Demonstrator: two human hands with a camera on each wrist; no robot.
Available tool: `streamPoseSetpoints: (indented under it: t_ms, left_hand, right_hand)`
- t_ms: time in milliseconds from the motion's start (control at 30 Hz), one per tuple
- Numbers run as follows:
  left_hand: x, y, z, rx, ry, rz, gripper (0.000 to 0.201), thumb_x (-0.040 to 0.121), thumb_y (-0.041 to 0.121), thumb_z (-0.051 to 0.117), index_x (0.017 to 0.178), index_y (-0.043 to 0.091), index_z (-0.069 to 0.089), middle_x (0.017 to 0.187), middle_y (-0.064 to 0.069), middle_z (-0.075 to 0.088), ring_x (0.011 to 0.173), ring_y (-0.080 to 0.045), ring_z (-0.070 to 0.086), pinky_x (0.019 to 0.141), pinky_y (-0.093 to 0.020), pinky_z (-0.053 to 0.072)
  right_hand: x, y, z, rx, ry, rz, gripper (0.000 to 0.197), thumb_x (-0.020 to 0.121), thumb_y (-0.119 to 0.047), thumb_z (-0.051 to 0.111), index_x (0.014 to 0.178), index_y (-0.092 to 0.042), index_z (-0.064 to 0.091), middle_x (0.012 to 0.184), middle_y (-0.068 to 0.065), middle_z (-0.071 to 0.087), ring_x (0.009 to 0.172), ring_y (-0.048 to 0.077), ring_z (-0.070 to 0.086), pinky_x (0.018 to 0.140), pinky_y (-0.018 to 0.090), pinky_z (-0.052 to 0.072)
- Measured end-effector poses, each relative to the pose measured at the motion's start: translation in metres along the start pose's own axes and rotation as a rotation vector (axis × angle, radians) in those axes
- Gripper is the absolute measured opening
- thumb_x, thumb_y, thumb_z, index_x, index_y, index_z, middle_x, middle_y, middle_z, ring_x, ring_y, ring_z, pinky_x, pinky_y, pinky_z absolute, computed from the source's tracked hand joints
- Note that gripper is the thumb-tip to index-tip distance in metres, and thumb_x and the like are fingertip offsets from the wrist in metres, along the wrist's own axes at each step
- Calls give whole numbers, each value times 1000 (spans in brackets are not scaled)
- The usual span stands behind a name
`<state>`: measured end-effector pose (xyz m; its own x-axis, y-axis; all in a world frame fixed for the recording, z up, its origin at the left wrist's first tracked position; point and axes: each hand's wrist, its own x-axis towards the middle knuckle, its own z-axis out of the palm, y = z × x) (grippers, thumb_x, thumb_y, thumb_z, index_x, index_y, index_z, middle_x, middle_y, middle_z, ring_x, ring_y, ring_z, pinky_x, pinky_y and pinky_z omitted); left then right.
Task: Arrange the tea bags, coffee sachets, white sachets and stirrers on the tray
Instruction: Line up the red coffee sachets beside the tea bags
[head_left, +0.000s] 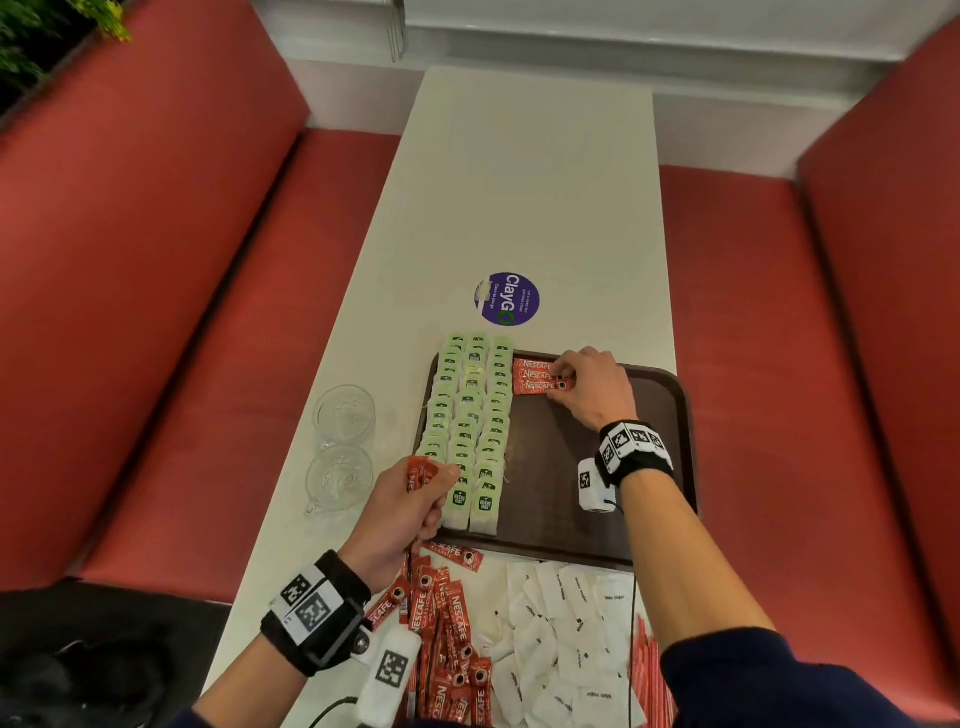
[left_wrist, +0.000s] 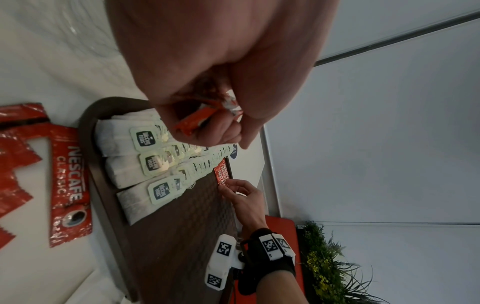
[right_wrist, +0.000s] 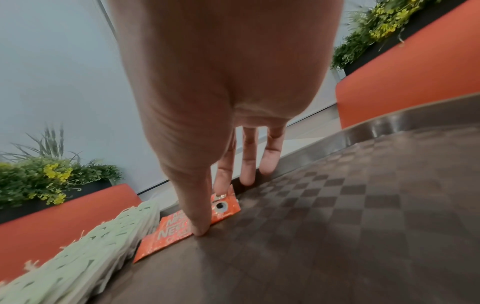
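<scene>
A brown tray (head_left: 652, 415) holds three columns of green-tagged tea bags (head_left: 470, 426) on its left side. At the tray's far edge lie three red coffee sachets (head_left: 537, 376), stacked in a short column. My right hand (head_left: 563, 384) pinches the right end of the nearest one between thumb and fingertips (right_wrist: 200, 231). My left hand (head_left: 431, 478) hovers over the tray's near left corner and grips a bundle of coffee sachets (left_wrist: 197, 121). Loose coffee sachets (head_left: 441, 623), white sachets (head_left: 566, 623) and red stirrers (head_left: 649, 670) lie on the table in front of the tray.
Two clear glass cups (head_left: 344, 415) (head_left: 337, 475) stand left of the tray. A round purple sticker (head_left: 507, 299) sits on the white table beyond it. Red benches (head_left: 810, 364) flank the table. The tray's right half (right_wrist: 363, 205) is bare.
</scene>
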<state>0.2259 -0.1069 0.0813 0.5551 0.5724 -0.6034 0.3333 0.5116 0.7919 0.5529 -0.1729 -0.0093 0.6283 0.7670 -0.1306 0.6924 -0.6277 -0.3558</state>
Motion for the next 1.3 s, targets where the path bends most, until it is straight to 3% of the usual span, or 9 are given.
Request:
streamPoseSetpoints:
  t_ms: [133, 300, 500, 667, 900, 1000, 1067, 1133, 1300]
  left_hand:
    - [-2, 0, -2, -8, -2, -9, 24, 102, 26, 74, 104, 6, 60, 68, 2, 52, 50, -7, 43, 43, -19, 35]
    - [-4, -2, -3, -29, -3, -27, 38, 101, 26, 76, 119, -5, 61, 72, 1, 54, 56, -10, 46, 48, -22, 38]
    - [-6, -3, -7, -52, -10, -34, 38, 102, 25, 74, 122, -5, 61, 73, -2, 55, 59, -11, 49, 51, -24, 42]
    - [-9, 2, -9, -92, -76, -52, 15, 105, 19, 69, 112, 6, 63, 85, -10, 59, 65, -16, 55, 58, -26, 48]
    - [-12, 6, -11, -262, -217, -55, 31, 109, -3, 46, 138, -1, 57, 100, -19, 68, 80, -25, 63, 72, -35, 56]
    - [-14, 6, -9, -221, -266, -12, 29, 113, 1, 46, 141, 3, 56, 107, -22, 69, 85, -27, 65, 77, -35, 59]
    - [-16, 4, -6, -155, -293, 30, 28, 114, 6, 48, 142, 5, 53, 109, -21, 70, 86, -28, 64, 80, -37, 58]
    - [-19, 4, -1, -55, -303, 81, 27, 114, 11, 50, 141, 9, 51, 109, -19, 72, 86, -28, 65, 81, -39, 58]
    - [-27, 4, 2, 81, -348, 116, 23, 114, 20, 52, 135, 11, 54, 113, -27, 74, 90, -29, 72, 83, -45, 60]
  right_hand:
    - [-2, -4, 5, -7, 22, -15, 32, 90, -50, 83, 115, -32, 75, 113, -1, 70, 108, 27, 60, 92, 47, 53]
    - [-5, -15, 11, -10, 51, -23, 27, 93, -48, 80, 115, -33, 77, 114, 1, 70, 108, 28, 60, 90, 47, 52]
    - [-5, -23, 14, 25, 75, -7, 23, 97, -40, 79, 115, -26, 80, 114, 5, 71, 109, 31, 59, 89, 47, 53]
    - [-4, -24, 18, 11, 109, 4, 23, 100, -41, 76, 116, -25, 80, 114, 6, 72, 109, 31, 59, 87, 48, 53]
    - [-43, -53, -16, 260, 262, 51, 21, 105, -43, 69, 113, -26, 79, 108, -2, 75, 100, 20, 63, 83, 39, 53]
    - [-94, -91, -46, 558, 97, 8, 20, 105, -44, 70, 111, -29, 80, 102, -16, 76, 92, -2, 68, 80, 15, 51]
    - [-131, -116, -60, 653, -90, -44, 25, 105, -53, 67, 109, -33, 81, 97, -20, 77, 89, -6, 69, 77, 8, 50]
    - [-159, -131, -63, 664, -176, -70, 24, 102, -57, 69, 100, -35, 81, 88, -19, 77, 80, -3, 71, 73, 13, 53]
    - [-186, -127, -59, 828, -152, 51, 5, 96, -28, 84, 96, -32, 81, 89, -8, 79, 79, 10, 77, 80, 30, 63]
